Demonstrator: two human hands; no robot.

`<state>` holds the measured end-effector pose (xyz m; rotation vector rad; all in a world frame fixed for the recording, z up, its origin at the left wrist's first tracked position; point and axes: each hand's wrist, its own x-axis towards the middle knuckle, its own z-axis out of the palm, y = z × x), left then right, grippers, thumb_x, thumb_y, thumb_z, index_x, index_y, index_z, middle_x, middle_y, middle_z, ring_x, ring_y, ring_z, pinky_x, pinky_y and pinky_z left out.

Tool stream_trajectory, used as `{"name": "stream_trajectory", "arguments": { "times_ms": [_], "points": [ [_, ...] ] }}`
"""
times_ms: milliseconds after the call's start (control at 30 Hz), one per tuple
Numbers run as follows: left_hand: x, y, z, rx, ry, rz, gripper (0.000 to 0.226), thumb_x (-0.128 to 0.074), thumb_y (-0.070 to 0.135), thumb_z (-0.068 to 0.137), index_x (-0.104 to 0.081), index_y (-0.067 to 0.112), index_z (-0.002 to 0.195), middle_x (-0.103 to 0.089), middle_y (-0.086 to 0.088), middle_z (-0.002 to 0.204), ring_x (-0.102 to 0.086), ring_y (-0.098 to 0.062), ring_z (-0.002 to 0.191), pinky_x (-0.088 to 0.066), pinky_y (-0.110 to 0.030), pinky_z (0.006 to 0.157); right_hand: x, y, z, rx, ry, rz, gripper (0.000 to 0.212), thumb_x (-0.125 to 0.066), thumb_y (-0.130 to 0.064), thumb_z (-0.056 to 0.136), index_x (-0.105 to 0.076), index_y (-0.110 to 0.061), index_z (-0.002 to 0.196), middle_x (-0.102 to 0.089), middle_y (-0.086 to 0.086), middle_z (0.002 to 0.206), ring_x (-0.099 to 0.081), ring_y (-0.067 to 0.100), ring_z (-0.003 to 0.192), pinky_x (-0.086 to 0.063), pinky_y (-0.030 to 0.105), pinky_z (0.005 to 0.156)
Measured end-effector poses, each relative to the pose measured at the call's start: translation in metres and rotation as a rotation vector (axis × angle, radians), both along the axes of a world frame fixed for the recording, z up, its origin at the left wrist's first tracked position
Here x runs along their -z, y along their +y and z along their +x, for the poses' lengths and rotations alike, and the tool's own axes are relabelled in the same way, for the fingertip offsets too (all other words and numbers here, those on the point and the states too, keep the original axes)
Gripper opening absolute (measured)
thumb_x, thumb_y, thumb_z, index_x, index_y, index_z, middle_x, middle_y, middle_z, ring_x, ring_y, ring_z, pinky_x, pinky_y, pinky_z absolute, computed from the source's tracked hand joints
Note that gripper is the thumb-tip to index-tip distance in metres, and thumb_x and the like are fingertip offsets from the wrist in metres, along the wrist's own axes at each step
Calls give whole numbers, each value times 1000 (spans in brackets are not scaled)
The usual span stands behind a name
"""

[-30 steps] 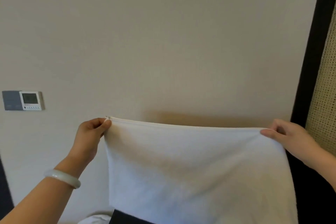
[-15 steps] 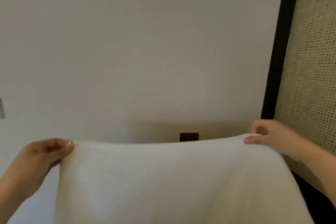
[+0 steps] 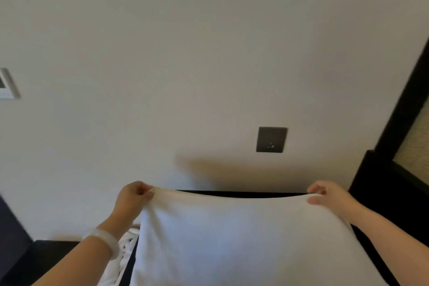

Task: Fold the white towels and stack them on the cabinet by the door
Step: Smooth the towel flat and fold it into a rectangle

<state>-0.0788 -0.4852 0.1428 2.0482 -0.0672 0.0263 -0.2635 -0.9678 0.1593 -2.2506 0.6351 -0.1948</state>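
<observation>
A white towel (image 3: 236,239) hangs spread out in front of me, its top edge stretched level just above a dark cabinet top (image 3: 241,193). My left hand (image 3: 134,197) pinches the towel's upper left corner. The upper right corner is pinched by my right hand (image 3: 325,195). The towel's lower part runs out of the bottom of the view. More crumpled white towel fabric (image 3: 126,251) lies on the dark surface under my left forearm, partly hidden by it.
A pale wall fills the view, with a dark socket plate (image 3: 271,139) above the cabinet and a wall control panel (image 3: 7,85) at the left edge. A dark frame with a woven panel (image 3: 413,146) stands at the right.
The view has tilted down, and both hands have brought the towel's top edge lower, close to the dark cabinet top. The socket plate and cabinet surface have come into sight.
</observation>
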Motion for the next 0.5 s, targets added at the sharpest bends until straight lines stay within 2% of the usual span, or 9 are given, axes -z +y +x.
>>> {"name": "stream_trajectory", "arguments": {
  "times_ms": [133,300,367,433,500],
  "points": [
    [21,-8,30,-17,64,19,12,-69,0,86,-67,8,77,-67,-10,75,-56,-21,66,-40,-29,61,28,-14,35,-3,51,-8,18,-78,6,76,-65,-6,72,-66,5,66,-59,23,67,-43,33,65],
    [51,-20,56,-29,125,45,9,-69,4,89,-67,8,81,-65,-8,73,-55,-19,63,-41,-27,58,57,-19,63,7,100,23,15,-76,5,79,-65,-4,73,-66,6,67,-57,20,65,-41,30,62],
    [65,-25,66,-39,147,56,9,-68,5,89,-67,10,82,-66,-9,76,-57,-23,67,-44,-30,61,66,-19,70,0,113,31,15,-76,5,79,-65,-4,73,-65,7,68,-57,19,65,-42,28,60],
    [79,-29,74,-51,158,67,10,-68,6,90,-66,12,82,-66,-10,77,-58,-26,70,-46,-35,66,76,-20,74,7,110,39,18,-76,6,78,-65,-6,71,-65,5,68,-56,17,64,-42,19,57],
    [88,-32,79,-50,165,63,10,-67,7,91,-66,13,82,-66,-10,78,-59,-28,72,-47,-39,69,87,-21,75,19,109,63,17,-76,5,78,-65,-7,73,-65,4,70,-56,15,65,-42,19,58]
  ]
}}
